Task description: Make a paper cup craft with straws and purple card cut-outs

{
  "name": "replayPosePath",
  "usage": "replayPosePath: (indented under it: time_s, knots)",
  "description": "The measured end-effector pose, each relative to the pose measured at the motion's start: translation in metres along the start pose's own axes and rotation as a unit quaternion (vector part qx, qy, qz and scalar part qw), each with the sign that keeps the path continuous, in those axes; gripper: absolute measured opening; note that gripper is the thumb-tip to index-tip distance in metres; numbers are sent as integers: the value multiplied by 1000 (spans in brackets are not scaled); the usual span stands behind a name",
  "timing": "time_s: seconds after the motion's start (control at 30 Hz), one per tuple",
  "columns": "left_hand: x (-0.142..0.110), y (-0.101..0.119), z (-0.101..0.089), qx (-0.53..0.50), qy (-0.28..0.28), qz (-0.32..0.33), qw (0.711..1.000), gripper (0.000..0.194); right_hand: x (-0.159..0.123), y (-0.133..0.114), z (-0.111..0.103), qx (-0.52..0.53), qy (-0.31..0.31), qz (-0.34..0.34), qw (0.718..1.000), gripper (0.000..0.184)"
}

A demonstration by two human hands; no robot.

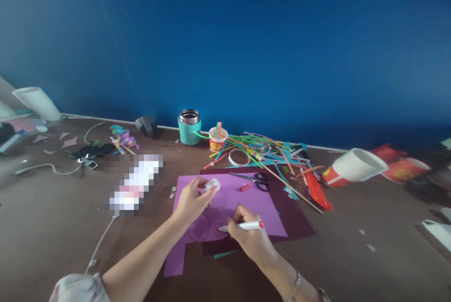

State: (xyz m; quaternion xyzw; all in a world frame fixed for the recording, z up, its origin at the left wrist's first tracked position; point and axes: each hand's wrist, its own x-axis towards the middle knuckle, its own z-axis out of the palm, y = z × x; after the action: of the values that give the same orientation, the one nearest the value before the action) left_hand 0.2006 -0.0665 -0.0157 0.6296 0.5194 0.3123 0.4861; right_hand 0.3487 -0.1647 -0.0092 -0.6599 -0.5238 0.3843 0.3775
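The right hand (248,236) is gripping a white marker (249,226) in bent fingers — its tip is resting at a small red ring (219,230) on the purple paper (253,208). The left hand (193,196) is pinching a small clear object (213,184) over that paper, which is lying on the tabletop (338,255) — scissors (260,182) and a red cap (244,188) are lying near its far edge.

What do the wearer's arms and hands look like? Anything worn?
Left hand and right hand: no gloves. Pale patterned sleeve on the left arm, forearm bare. Silvery chain bracelet at the right wrist, plus a darker band partly out of frame.
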Motion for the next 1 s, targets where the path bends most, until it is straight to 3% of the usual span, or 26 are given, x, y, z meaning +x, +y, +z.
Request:
replayPosePath:
  time_s: [0.53, 0.8, 1.0]
  knots:
    - [0, 0, 0, -12, 3, 5, 1000, 39, 0, 0, 0, 36, 6, 19, 999, 23]
    - [-2, 15, -3, -130, -32, -44, 990, 41, 11, 5, -10, 207, 138, 69, 966, 29]
    - [2, 18, -10, -172, 5, -11, 985, 46, 15, 14, -15, 277, 186, 73, 940, 29]
